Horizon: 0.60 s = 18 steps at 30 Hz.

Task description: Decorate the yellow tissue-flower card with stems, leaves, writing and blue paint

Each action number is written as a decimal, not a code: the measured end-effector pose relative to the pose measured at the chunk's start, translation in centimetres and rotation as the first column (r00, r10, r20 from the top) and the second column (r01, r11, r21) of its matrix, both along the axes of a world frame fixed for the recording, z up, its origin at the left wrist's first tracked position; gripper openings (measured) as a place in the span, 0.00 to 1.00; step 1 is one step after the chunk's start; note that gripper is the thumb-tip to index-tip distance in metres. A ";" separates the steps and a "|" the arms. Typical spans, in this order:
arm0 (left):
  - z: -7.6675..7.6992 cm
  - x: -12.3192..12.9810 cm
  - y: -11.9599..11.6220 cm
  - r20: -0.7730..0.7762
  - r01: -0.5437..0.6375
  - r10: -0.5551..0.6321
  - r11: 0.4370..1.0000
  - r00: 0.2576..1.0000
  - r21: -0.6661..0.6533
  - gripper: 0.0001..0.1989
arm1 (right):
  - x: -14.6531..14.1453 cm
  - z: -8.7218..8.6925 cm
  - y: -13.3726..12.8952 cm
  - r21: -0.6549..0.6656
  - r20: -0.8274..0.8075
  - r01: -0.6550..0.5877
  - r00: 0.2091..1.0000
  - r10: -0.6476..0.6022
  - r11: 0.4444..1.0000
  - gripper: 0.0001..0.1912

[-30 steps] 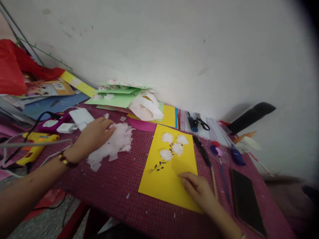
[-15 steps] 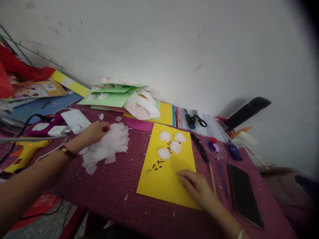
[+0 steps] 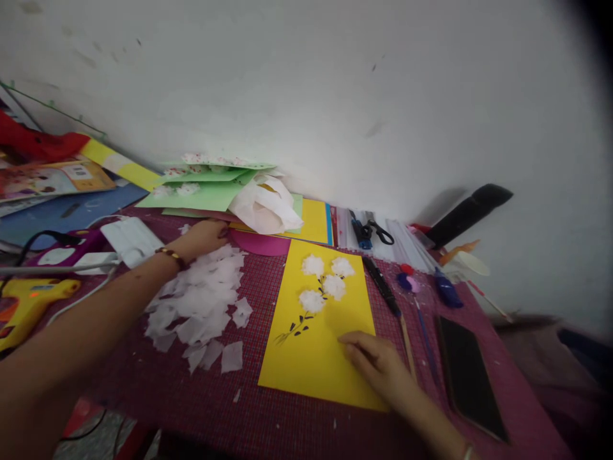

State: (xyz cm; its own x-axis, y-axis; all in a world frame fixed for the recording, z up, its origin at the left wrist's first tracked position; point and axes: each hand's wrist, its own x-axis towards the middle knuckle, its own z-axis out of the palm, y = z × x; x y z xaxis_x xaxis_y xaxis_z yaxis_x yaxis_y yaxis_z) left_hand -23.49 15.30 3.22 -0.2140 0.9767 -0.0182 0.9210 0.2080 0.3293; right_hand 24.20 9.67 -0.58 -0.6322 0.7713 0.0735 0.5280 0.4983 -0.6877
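Note:
My left hand (image 3: 205, 237) reaches past the far edge of a heap of white tissue paper pieces (image 3: 201, 300), beside a pink paper shape (image 3: 261, 243). Its fingers are curled together, and whatever they may hold is hidden. On the table lies a yellow card (image 3: 306, 358) with a drawn dark stem, small dark leaves and several fluffy white paper flowers (image 3: 334, 287). My right hand (image 3: 376, 361) rests on the card's lower right part, fingers loosely bent, thumb a little apart, with nothing visible in them.
A yellow glue gun (image 3: 36, 303) and a purple power strip (image 3: 67, 252) with cables are at left. Green cards (image 3: 201, 195) and crumpled white paper (image 3: 268, 207) stand at the back. Rightward lie scissors (image 3: 380, 231), a black pen (image 3: 382, 284) and a dark phone (image 3: 472, 377).
My left hand has moved away from me and right, from over the heap to its far edge. The tissue pieces now lie more spread out towards me. My right hand stays on the card.

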 end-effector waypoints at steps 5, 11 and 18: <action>-0.9 0.4 1.1 -0.036 -0.036 0.033 0.996 0.999 -0.083 0.18 | 0.2 0.1 0.0 0.020 0.004 -0.002 1.000 0.002 1.000 0.14; 2.4 1.5 -2.7 0.187 0.121 -0.079 0.966 0.979 -0.227 0.09 | 0.1 0.4 0.0 0.028 -0.017 -0.019 1.000 0.019 0.999 0.14; 7.6 1.1 -9.5 0.324 0.158 -0.098 0.974 0.941 -0.162 0.23 | 0.0 0.4 0.1 0.017 -0.036 -0.022 0.999 0.023 1.000 0.13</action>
State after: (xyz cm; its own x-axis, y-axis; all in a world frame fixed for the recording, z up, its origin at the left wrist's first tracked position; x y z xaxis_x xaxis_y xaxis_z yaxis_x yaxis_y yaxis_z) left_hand -22.36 5.78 10.79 -0.0421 0.9687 -0.2447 0.8009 0.1792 0.5714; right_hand 24.20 9.79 -0.14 -0.6458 0.7555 0.1097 0.4914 0.5214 -0.6976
